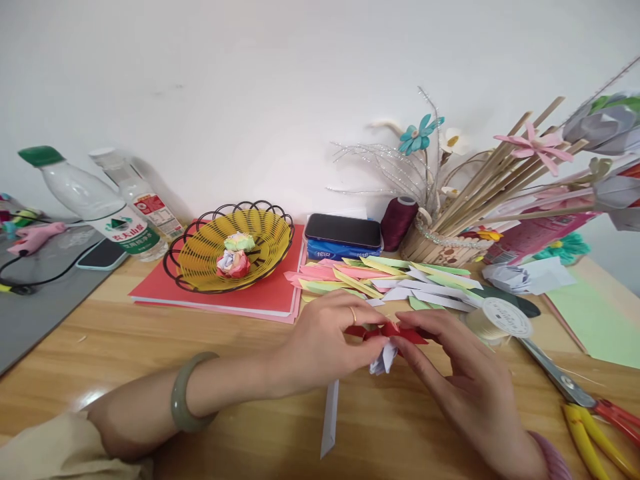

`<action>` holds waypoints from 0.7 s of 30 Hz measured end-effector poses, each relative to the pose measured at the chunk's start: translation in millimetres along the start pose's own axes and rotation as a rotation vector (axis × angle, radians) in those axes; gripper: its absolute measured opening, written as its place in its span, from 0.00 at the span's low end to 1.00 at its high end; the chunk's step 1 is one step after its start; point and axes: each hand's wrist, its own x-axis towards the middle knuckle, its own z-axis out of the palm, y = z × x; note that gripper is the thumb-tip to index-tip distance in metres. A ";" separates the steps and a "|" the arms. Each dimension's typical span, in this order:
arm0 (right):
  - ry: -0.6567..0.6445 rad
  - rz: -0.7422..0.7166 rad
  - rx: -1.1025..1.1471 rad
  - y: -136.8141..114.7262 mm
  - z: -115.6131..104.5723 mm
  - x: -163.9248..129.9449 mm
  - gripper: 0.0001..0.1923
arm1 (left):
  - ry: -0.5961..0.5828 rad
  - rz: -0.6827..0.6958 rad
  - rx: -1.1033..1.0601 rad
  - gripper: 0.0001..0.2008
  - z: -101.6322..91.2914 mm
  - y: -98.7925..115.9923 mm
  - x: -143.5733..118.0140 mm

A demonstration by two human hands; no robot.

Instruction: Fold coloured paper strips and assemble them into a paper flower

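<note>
Between my two hands, above the front of the wooden table, is a small folded paper piece in red and white. My left hand pinches it from the left, thumb and fingers pressed together. From the right, my right hand pinches the same piece, and a red paper tip sticks out beside its fingers. Part of the piece is hidden behind the fingers. Below my left hand a folded white paper strip points downward. Just behind the hands lies a pile of folded paper strips in pink, yellow, green and white.
A yellow woven basket with two paper balls rests on red paper sheets. Bottles stand at left. A phone lies on a blue pack. At right are a thread spool, scissors and yellow-handled pliers.
</note>
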 end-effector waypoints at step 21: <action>0.088 -0.290 -0.130 -10.5 -12.0 -2.3 0.18 | -0.071 0.398 0.235 0.10 -6.1 -7.5 -4.9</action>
